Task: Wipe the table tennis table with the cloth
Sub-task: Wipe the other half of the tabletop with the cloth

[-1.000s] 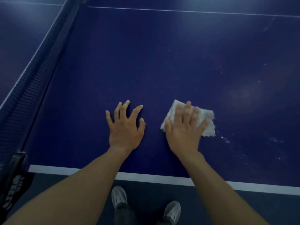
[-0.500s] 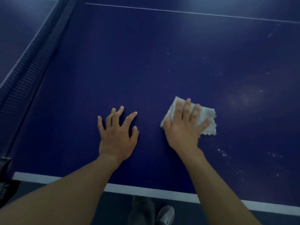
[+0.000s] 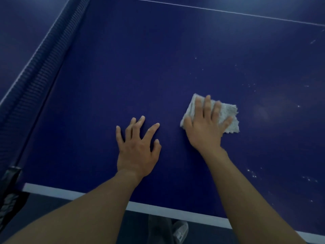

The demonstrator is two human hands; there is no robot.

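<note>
A dark blue table tennis table (image 3: 158, 71) fills the view. A folded white cloth (image 3: 227, 114) lies flat on it, right of centre. My right hand (image 3: 205, 128) presses down on the cloth with its fingers spread over it, covering most of it. My left hand (image 3: 138, 148) rests flat on the bare table to the left of the cloth, fingers apart and holding nothing. White specks of dust dot the surface to the right of the cloth.
The net (image 3: 35, 74) runs along the left side, ending at a black clamp (image 3: 10, 189) by the near corner. A white edge line (image 3: 158, 208) marks the near table edge. A shoe (image 3: 180, 231) shows on the floor below.
My right hand has slid the cloth a little farther from me. My left hand stays flat on the table beside it. The view has shifted slightly.
</note>
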